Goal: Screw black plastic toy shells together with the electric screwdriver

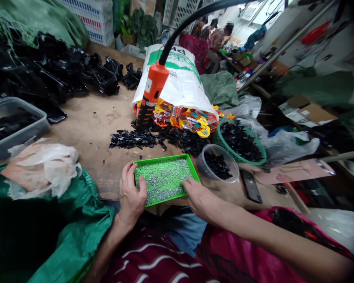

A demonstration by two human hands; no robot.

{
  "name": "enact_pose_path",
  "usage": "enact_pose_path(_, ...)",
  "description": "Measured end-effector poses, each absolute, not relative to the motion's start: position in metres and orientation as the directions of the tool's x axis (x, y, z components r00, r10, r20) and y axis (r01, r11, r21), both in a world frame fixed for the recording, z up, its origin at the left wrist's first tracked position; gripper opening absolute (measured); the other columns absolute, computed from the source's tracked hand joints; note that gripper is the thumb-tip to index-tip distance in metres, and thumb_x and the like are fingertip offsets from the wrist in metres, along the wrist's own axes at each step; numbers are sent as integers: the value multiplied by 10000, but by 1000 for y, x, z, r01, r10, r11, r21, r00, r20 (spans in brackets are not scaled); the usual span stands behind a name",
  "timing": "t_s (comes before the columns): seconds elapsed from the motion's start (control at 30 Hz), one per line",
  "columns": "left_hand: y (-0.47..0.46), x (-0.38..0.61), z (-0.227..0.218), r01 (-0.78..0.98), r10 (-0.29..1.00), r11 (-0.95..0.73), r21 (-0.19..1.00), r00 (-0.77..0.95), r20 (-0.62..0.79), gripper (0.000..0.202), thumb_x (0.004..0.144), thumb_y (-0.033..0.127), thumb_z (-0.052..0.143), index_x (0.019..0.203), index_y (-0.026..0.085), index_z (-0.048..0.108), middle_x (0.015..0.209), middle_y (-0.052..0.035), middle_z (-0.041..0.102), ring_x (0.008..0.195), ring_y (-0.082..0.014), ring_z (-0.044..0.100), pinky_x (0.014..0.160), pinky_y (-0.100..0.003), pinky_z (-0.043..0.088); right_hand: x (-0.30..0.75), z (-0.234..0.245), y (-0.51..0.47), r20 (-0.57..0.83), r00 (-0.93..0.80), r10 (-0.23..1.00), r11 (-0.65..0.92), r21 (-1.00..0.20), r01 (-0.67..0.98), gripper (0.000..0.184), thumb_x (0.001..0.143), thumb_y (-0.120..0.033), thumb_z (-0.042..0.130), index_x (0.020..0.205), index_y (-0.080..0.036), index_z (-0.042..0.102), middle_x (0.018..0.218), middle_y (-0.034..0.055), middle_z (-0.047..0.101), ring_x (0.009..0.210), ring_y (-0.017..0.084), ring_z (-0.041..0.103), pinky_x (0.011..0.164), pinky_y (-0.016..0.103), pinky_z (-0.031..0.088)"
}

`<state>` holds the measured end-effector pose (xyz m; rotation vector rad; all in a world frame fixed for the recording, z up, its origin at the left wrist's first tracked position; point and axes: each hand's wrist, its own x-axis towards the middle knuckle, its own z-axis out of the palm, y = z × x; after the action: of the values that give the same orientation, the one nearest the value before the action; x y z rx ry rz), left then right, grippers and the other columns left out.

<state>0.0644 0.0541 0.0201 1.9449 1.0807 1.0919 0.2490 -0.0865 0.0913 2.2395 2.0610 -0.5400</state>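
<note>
My left hand [131,194] holds the near left edge of a shallow bright green tray [161,156], with its fingers curled over the rim. The tray is filled with a layer of small silver screws [163,181]. My right hand [197,196] reaches in from the right, its fingertips down among the screws at the tray's right corner. Whether those fingers pinch anything is hidden. Beyond the tray, an orange and black electric screwdriver [150,94] hangs from a black cable above a scattered heap of black plastic parts [132,139].
A clear bowl [216,165] and a green basket [247,161] hold black parts to the right of the tray. Further back lie a white sack [174,70] spilling colourful packets, a large black pile [56,67], and a plastic tub [20,103]. People stand in the far background.
</note>
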Motion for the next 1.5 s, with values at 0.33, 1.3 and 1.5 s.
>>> enact_pose_path(0.33, 54, 63, 19, 351, 884, -442, 826, 325, 336, 385, 922, 244, 455, 1297, 169, 491, 1386, -139, 487, 1286, -240, 477, 1095, -443, 405, 182, 103, -48, -307, -132, 942, -24, -456, 890, 379, 760, 16, 424, 1109, -94, 524, 1042, 141, 536, 941, 238, 507, 875, 416, 499)
enact_pose_path(1.3, 55, 63, 20, 336, 880, -448, 828, 330, 342, 366, 932, 253, 454, 1285, 169, 499, 1375, -142, 490, 1295, -243, 470, 1099, -451, 396, 262, 83, -78, -291, 154, 944, -243, -299, 923, 269, 774, -4, 422, 993, -136, 502, 934, 94, 507, 853, 215, 498, 842, 375, 461)
enact_pose_path(1.5, 53, 61, 19, 348, 886, -430, 833, 337, 317, 369, 949, 272, 439, 1304, 180, 485, 1400, -137, 472, 1297, -241, 464, 1100, -452, 393, 221, 79, -50, -233, 11, 972, -122, -468, 875, 304, 784, -22, 439, 1048, -148, 519, 968, 88, 540, 871, 203, 514, 808, 350, 464)
